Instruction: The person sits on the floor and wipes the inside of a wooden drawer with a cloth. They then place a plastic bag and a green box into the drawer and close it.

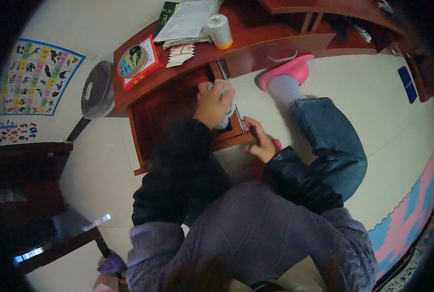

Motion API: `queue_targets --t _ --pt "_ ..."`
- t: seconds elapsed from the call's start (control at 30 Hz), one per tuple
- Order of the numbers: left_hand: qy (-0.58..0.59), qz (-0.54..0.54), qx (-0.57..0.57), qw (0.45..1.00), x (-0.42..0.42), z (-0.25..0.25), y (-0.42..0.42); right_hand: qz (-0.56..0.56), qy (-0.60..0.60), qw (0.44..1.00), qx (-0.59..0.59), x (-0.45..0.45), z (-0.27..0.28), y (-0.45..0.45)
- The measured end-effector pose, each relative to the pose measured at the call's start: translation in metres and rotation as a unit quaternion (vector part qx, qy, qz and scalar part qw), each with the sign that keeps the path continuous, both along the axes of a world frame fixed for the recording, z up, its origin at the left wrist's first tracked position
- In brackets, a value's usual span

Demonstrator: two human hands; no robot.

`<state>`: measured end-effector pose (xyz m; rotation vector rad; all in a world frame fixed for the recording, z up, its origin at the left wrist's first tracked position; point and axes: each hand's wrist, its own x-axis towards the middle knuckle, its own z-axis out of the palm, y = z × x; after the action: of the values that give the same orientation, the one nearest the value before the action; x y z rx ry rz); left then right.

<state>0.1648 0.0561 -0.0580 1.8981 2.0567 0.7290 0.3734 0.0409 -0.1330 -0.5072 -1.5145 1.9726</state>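
Observation:
My left hand [215, 104] is over the right side of an open wooden drawer [166, 109], its fingers curled around a whitish-blue thing [230, 109] that is blurred and partly hidden. My right hand [260, 140] is beside the drawer's right outer side, near the metal slide rail [241, 120], fingers apart and holding nothing that shows. A pink band circles that wrist. Something pale blue [223, 124] lies at the drawer's front right corner, below the left hand. The rest of the drawer looks dark red-brown.
On the desk [246, 33] stand a red box [144, 82] with a round basket [141, 60] of clips, a stack of papers [187, 22], thread cards [180, 55] and a white spool [218, 29]. A plastic stool [98, 91] is at the left. My foot wears a pink slipper [290, 71].

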Motion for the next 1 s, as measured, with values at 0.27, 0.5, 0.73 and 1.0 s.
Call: queue_targets --t 0.27,0.5,0.73,1.0 --pt "0.05 -0.186 -0.063 0.979 0.027 0.061 -0.056 0.037 0.071 0.989 -0.122 0.01 0.002 0.009" --pt "0.075 -0.253 -0.03 0.964 0.023 0.1 -0.049 -0.166 0.068 0.978 -0.109 0.031 0.005 0.025" --pt "-0.175 -0.22 0.1 0.955 0.092 0.1 -0.006 -0.294 0.129 0.941 0.11 0.009 0.094 0.013" --pt "-0.089 -0.085 0.018 0.992 0.034 0.08 -0.027 -0.444 -0.034 0.881 -0.162 0.043 0.009 0.054"
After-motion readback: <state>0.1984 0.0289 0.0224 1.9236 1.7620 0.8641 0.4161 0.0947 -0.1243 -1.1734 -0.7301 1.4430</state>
